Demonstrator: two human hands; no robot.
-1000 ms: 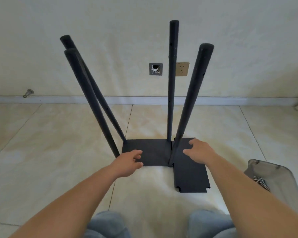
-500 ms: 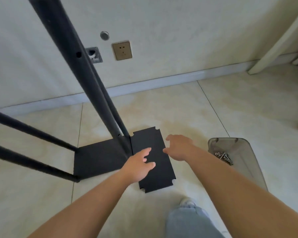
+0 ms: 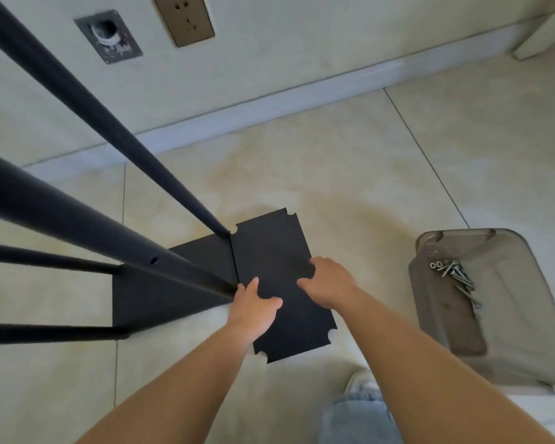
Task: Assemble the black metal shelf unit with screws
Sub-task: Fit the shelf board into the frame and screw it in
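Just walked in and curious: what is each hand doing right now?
Left hand: open, over the loose black panel, holding nothing.
Right hand: open, over the same panel.

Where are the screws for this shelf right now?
In the head view the screws lie in a grey plastic tray on the floor at the right, beyond the right hand and the loose black panel.

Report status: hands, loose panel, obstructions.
Left hand and right hand open, over loose panel, contact unclear. Panel flat on floor, beside frame. Screws untouched in tray. Nothing blocking.
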